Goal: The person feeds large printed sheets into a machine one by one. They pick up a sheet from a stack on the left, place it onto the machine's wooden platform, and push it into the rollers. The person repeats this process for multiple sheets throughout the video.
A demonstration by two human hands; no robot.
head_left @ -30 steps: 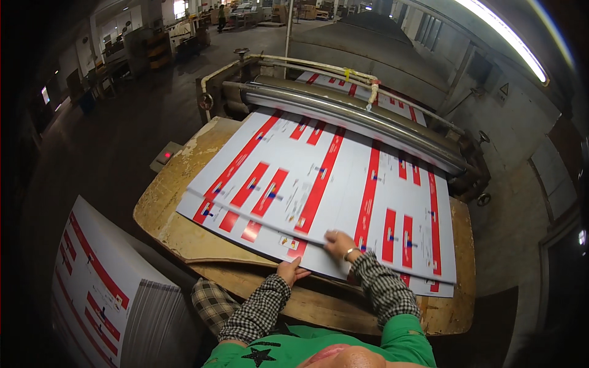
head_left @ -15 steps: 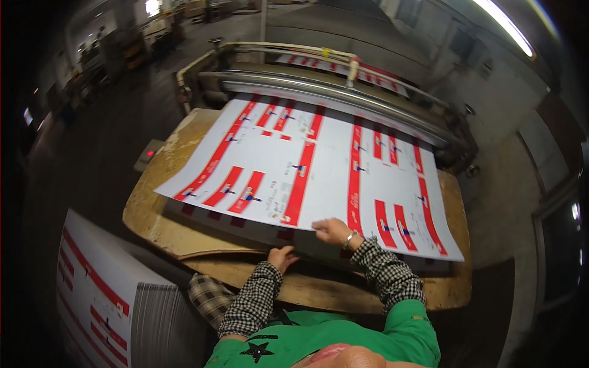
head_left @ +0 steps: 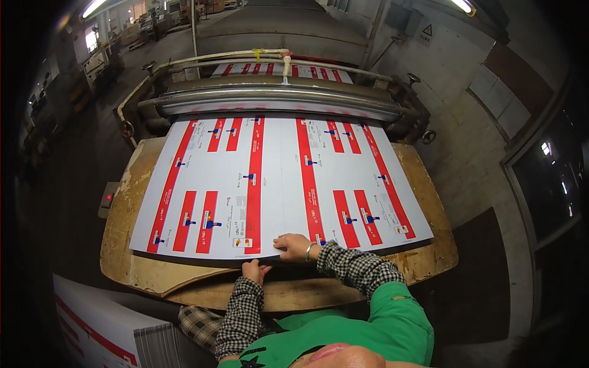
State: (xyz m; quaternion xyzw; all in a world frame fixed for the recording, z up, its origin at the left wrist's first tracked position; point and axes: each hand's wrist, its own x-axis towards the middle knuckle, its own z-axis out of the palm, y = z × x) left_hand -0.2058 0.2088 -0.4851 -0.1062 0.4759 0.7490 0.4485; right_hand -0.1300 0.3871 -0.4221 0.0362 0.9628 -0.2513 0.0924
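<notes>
A large white printed sheet with red bands and small blue figures stretches from the rollers to the front of the wooden table. My right hand grips its near edge near the middle, fingers resting on top of the print. Just left of it and lower, my left hand is at the sheet's near edge, its thumb and fingers apart. Some of the left fingertips are hidden at the edge. At its far end the sheet meets the metal roller of a machine.
The worn wooden table has a curved cutout at its front. A stack of similar printed sheets stands at the lower left. A small box with a red light is beside the table. Handwheels stick out from the machine's right side.
The sheet's raised near edge has come down over the table front, covering the printed piece seen beneath it. Both hands stay close together at that edge. The view has turned rightward.
</notes>
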